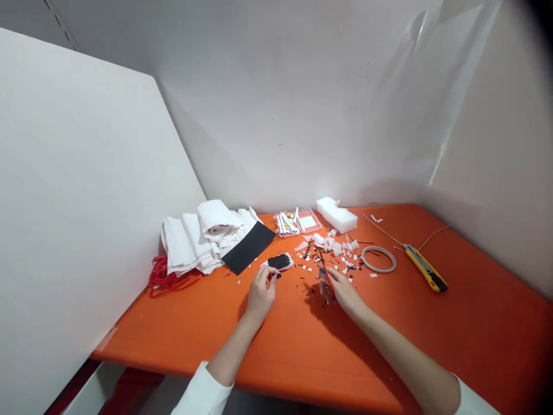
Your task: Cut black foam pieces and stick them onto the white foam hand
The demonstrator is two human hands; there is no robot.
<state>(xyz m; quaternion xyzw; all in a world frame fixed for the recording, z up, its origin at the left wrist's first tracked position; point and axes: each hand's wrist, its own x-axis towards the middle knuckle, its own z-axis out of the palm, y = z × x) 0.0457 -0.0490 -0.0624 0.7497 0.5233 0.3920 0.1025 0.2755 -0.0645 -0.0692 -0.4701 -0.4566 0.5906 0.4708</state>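
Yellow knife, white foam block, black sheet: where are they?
yellow knife (425, 269), head view, middle of its body.
white foam block (337, 215), head view, its top face.
black sheet (249, 248), head view, its centre.

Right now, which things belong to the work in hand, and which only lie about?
In hand: left hand by black piece; right hand holding scissors; scraps.
Lying about: utility knife, tape ring, foam block, black sheet, red cords.
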